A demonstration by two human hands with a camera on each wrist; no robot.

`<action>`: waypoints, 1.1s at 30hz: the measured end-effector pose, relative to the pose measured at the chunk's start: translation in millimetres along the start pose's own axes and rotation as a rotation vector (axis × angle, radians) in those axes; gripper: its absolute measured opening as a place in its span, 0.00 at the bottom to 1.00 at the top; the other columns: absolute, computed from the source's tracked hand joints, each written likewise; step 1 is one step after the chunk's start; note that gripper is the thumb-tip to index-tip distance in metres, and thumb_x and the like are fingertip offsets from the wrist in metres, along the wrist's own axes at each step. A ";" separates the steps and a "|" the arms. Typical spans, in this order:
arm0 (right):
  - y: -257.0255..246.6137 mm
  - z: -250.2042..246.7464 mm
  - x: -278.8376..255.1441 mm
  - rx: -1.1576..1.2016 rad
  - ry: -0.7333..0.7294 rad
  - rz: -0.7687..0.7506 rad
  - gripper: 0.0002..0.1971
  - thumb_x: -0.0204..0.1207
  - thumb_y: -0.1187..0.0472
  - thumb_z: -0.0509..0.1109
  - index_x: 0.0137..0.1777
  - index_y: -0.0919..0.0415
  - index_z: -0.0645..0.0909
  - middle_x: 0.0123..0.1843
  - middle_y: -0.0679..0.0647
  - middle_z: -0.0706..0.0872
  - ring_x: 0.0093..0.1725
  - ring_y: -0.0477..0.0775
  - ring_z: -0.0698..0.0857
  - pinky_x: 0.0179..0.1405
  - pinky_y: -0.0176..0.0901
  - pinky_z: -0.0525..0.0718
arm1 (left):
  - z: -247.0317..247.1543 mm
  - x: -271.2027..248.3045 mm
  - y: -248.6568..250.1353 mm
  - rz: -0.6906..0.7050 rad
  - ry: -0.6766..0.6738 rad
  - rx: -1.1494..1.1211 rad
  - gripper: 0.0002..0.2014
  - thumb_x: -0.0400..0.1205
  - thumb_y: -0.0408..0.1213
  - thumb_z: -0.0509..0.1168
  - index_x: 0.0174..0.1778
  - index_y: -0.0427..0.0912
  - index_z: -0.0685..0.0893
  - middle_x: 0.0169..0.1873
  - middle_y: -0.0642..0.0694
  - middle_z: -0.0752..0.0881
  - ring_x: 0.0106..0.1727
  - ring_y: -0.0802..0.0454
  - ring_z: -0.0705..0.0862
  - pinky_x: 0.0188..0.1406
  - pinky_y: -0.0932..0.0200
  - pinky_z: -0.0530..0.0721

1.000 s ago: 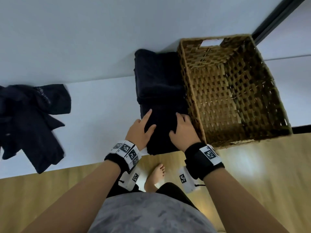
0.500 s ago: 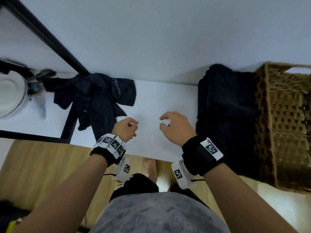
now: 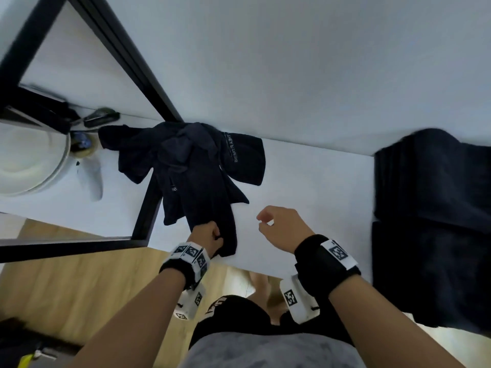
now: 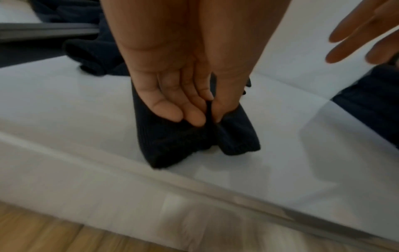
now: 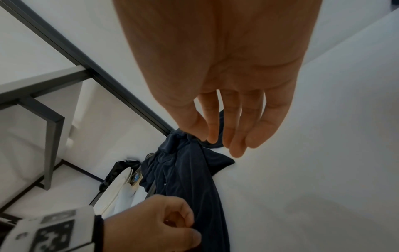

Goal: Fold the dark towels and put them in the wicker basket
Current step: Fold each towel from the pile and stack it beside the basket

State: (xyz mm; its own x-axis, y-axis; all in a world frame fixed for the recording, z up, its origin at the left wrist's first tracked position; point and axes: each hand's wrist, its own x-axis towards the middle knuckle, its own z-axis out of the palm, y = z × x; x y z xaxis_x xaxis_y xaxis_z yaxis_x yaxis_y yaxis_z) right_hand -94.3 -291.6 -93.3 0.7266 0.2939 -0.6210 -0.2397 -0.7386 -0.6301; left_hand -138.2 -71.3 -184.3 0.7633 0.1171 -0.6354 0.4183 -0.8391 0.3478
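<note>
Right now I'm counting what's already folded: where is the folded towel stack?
In the head view the folded towel stack sits at the far right of the white surface, against the wall, right of the empty right hand.

1. The crumpled dark navy cloth towel (image 3: 196, 171) at left carries a line of small white lettering along one edge.
2. The folded stack of black-navy plush towels (image 3: 435, 208) at right is plain, without pattern.
3. The smooth white counter (image 3: 313, 181) is plain white.
4. The black fabric wristbands with white square tags (image 3: 329, 258) bear black-and-white checker markers.
5. The light honey-coloured wooden plank floor (image 3: 66, 293) shows at near left.
6. The black metal frame bars (image 3: 127, 57) cross the pale blue-white wall (image 3: 292, 62).
</note>
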 end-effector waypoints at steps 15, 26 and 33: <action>-116.6 -64.0 -74.8 0.219 0.386 -0.418 0.17 0.69 0.47 0.77 0.56 0.38 0.78 0.47 0.31 0.85 0.47 0.29 0.82 0.45 0.23 0.79 | -222.3 -149.4 159.2 0.750 0.116 -0.963 0.13 0.77 0.32 0.73 0.54 0.52 0.91 0.49 0.41 0.92 0.57 0.43 0.89 0.62 0.48 0.85; -64.5 -93.6 -204.5 0.173 0.839 -0.276 0.11 0.77 0.62 0.69 0.36 0.46 0.81 0.32 0.41 0.84 0.33 0.37 0.80 0.31 0.23 0.73 | -287.6 -318.9 221.3 1.176 0.598 -1.006 0.07 0.81 0.26 0.69 0.52 0.34 0.89 0.40 0.44 0.91 0.45 0.46 0.91 0.49 0.53 0.90; -32.3 -86.6 -284.8 0.474 1.271 -0.267 0.10 0.76 0.63 0.69 0.43 0.45 0.86 0.42 0.38 0.88 0.46 0.40 0.85 0.50 0.35 0.78 | -282.2 -364.6 194.7 1.174 0.722 -0.883 0.09 0.82 0.37 0.68 0.53 0.37 0.89 0.39 0.41 0.88 0.33 0.53 0.87 0.39 0.59 0.85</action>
State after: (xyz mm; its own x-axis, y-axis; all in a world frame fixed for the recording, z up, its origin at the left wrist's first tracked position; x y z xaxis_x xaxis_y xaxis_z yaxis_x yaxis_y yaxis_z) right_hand -237.8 -404.1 144.3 0.8056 -0.5466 0.2286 -0.0098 -0.3981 -0.9173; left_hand -196.1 -127.5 309.6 0.7994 0.0941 0.5934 -0.5818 -0.1252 0.8036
